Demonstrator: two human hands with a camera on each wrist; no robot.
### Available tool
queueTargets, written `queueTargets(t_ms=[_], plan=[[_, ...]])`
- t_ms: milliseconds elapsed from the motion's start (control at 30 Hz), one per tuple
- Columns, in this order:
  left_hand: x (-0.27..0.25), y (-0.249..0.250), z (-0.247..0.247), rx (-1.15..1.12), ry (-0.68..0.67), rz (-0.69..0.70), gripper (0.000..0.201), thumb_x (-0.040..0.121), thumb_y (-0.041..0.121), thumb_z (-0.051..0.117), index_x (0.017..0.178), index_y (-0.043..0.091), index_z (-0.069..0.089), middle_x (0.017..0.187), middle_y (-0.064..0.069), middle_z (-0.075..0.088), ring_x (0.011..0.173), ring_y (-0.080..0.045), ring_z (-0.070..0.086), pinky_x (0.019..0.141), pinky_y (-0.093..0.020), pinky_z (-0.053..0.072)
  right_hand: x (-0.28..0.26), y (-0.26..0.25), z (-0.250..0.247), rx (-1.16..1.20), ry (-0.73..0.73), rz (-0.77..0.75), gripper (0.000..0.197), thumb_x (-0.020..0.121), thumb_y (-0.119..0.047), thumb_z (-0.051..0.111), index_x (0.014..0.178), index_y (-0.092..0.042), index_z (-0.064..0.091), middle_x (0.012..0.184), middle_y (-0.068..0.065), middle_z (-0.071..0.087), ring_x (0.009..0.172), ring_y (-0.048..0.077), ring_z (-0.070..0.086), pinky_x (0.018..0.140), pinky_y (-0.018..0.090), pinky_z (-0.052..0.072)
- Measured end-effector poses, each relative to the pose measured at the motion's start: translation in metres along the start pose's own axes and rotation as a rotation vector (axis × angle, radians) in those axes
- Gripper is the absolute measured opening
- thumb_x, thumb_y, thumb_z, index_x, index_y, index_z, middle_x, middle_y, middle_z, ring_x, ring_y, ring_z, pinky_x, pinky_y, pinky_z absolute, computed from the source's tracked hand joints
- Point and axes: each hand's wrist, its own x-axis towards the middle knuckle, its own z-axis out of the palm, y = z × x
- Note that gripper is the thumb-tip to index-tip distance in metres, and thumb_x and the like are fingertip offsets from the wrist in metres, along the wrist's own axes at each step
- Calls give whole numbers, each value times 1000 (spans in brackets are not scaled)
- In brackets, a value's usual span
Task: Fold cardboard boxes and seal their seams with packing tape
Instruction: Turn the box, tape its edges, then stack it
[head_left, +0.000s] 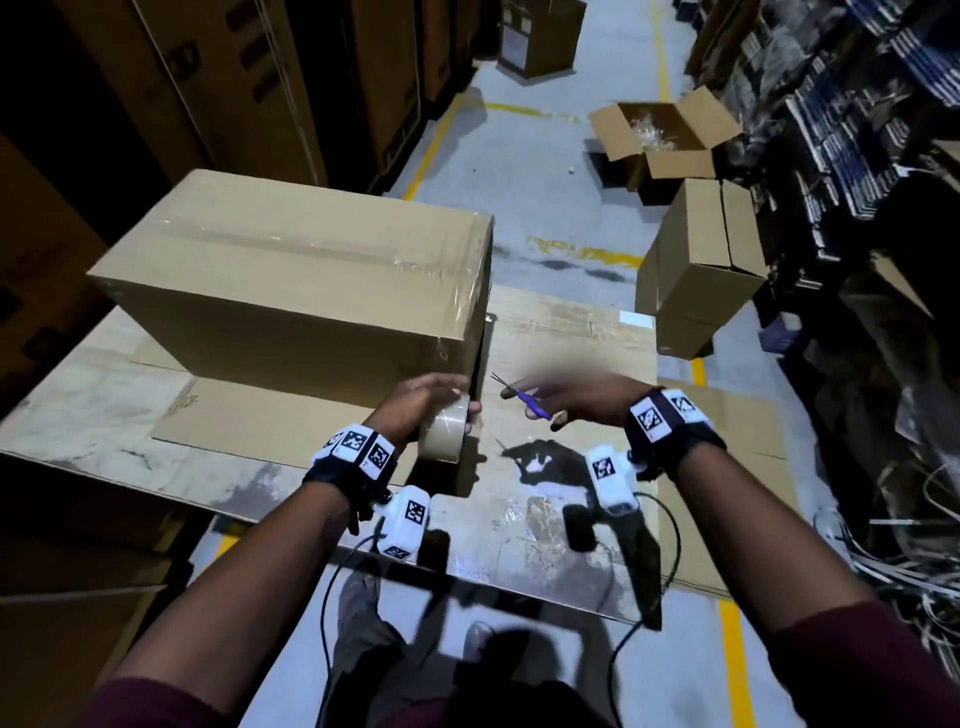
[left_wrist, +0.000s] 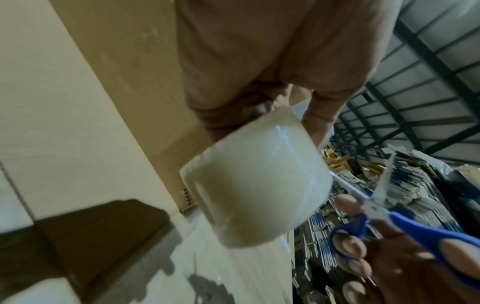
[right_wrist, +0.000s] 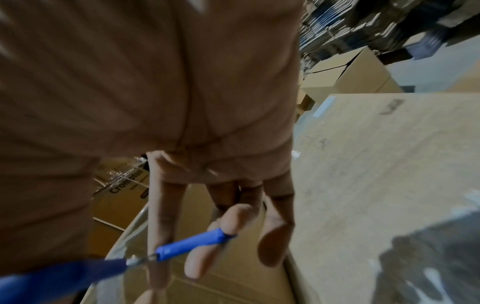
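A long closed cardboard box (head_left: 306, 275) lies on the worktable (head_left: 561, 499), with clear tape along its top seam and over its right end. My left hand (head_left: 415, 405) grips a roll of clear packing tape (head_left: 444, 431) at the box's near right corner; the roll (left_wrist: 257, 185) shows close up in the left wrist view. Just to the right, my right hand (head_left: 566, 400) holds blue-handled scissors (head_left: 524, 397) with fingers through the loops and the blades parted. The scissors (left_wrist: 405, 224) point upward in the left wrist view, and their handle (right_wrist: 192, 244) shows in the right wrist view.
Flat cardboard sheets (head_left: 270, 421) lie under the box on the table. On the floor to the right stand a closed box (head_left: 701, 265) and an open box (head_left: 660, 135) with filling. Tall cartons (head_left: 218, 78) line the left; stacked flat material (head_left: 872, 130) fills the right side.
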Motion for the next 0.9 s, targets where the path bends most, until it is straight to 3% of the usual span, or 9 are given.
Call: queueTargets(t_ms=[67, 100, 233, 400, 533, 667, 733, 833, 900], plan=[[-6, 7, -2, 2, -47, -19, 27, 94, 4, 59, 119, -4, 59, 110, -33, 68, 77, -34, 71, 64, -39, 61, 17, -10, -12, -60, -81, 59, 38, 98, -11, 62, 132, -26, 68, 124, 13, 66, 96, 13, 56, 81, 34, 46], [-7, 9, -2, 9, -50, -24, 25, 94, 6, 60, 117, -4, 60, 112, -35, 66, 71, -32, 71, 61, -37, 60, 24, -16, -15, -69, -111, 88, 39, 94, -14, 65, 131, -27, 69, 125, 16, 64, 94, 17, 51, 79, 33, 46], [-10, 12, -1, 19, -57, -47, 22, 98, 23, 63, 103, 1, 64, 101, -31, 65, 65, -30, 67, 61, -34, 56, 42, -33, -20, -51, -163, 159, 43, 82, -20, 67, 124, -26, 72, 90, -3, 66, 81, 17, 39, 70, 28, 43], [-9, 16, -2, 50, -47, -56, 22, 98, 25, 64, 98, 3, 64, 95, -28, 66, 64, -28, 65, 63, -33, 55, 54, -49, -16, -126, -174, 152, 34, 76, -26, 71, 108, -35, 78, 93, 0, 68, 90, 20, 42, 65, 24, 39], [-10, 18, -1, 52, -67, -83, 21, 99, 26, 62, 95, 5, 64, 89, -24, 68, 61, -27, 64, 61, -32, 55, 60, -55, -16, -180, -142, 131, 48, 63, -41, 80, 110, -29, 80, 95, 6, 69, 82, 15, 47, 61, 22, 37], [-11, 17, -1, 14, -81, -90, 21, 100, 24, 60, 97, 3, 62, 88, -22, 67, 57, -26, 62, 58, -31, 56, 65, -53, -22, -197, -127, 116, 46, 64, -34, 78, 110, -25, 80, 94, 13, 70, 86, 23, 43, 59, 23, 36], [-10, 15, -2, 6, -88, -92, 21, 99, 24, 62, 99, 3, 63, 91, -23, 67, 58, -26, 62, 57, -31, 56, 65, -55, -23, -206, -131, 121, 37, 72, -25, 76, 109, -26, 81, 94, 14, 70, 87, 25, 40, 57, 21, 35], [-10, 16, -4, 7, -106, -108, 21, 98, 25, 63, 99, 4, 64, 92, -23, 67, 60, -26, 62, 58, -32, 55, 66, -60, -26, -257, -136, 144, 31, 86, -12, 70, 112, -26, 80, 91, 11, 71, 81, 18, 42, 55, 19, 34], [-9, 18, -5, 24, -99, -109, 22, 98, 26, 63, 98, 4, 65, 94, -24, 67, 59, -26, 62, 58, -32, 55, 64, -61, -27, -304, -150, 168, 31, 85, -21, 72, 113, -31, 79, 90, 5, 72, 82, 14, 46, 55, 19, 33]])
